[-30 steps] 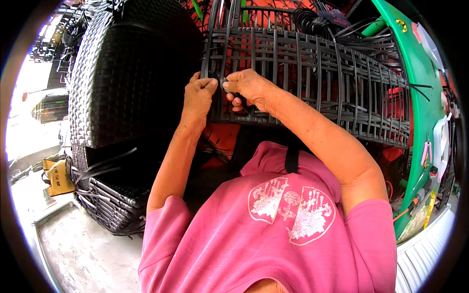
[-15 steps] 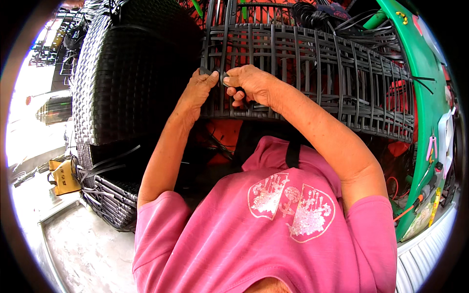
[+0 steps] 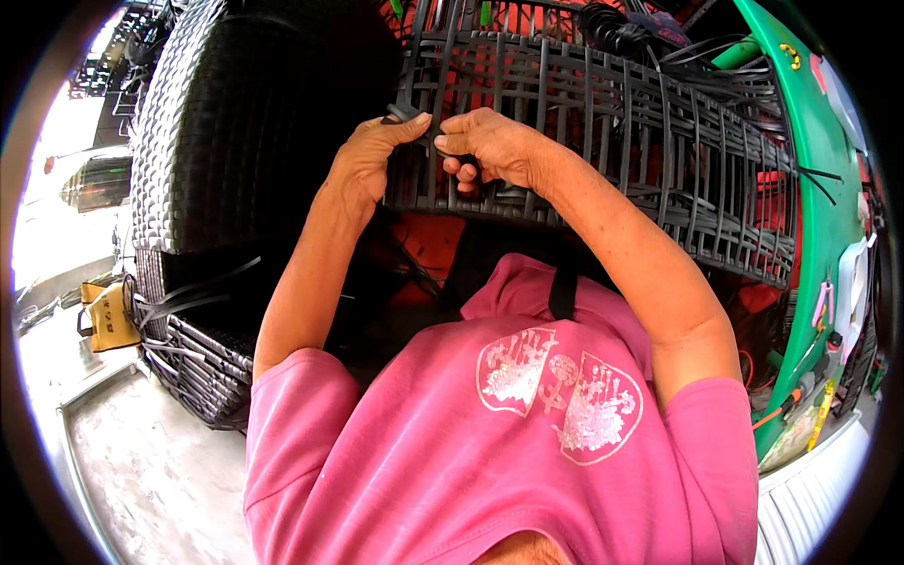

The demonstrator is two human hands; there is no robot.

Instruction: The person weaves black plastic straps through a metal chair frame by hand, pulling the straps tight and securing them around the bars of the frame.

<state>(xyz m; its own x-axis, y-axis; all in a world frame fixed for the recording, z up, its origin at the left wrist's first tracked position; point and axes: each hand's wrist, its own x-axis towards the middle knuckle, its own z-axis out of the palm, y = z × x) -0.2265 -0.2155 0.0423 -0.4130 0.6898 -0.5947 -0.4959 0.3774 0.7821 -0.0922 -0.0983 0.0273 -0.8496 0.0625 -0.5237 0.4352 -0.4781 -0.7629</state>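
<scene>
A partly woven panel of black flat plastic strands (image 3: 626,151) lies ahead of me, its open lattice showing red behind. My left hand (image 3: 369,155) is at its left end, thumb and fingers pinched on a black plastic strand (image 3: 405,112). Close beside it, my right hand (image 3: 494,149) is closed at the same corner, thumb against the index finger and the other fingers curled round a dark strand, most of which the hand hides. The two thumb tips are a small gap apart.
A tightly woven black wicker piece (image 3: 193,141) stands on the left, with loose strand ends below it. A yellow bag (image 3: 111,317) sits on the pale floor. To the right is a green board (image 3: 799,113) with tools beside it. Coiled black strands (image 3: 612,33) lie behind the panel.
The view has shifted slightly, and the panel appears more tilted, its left end higher. Both hands keep their pinch at the corner, with the thumb tips slightly farther apart.
</scene>
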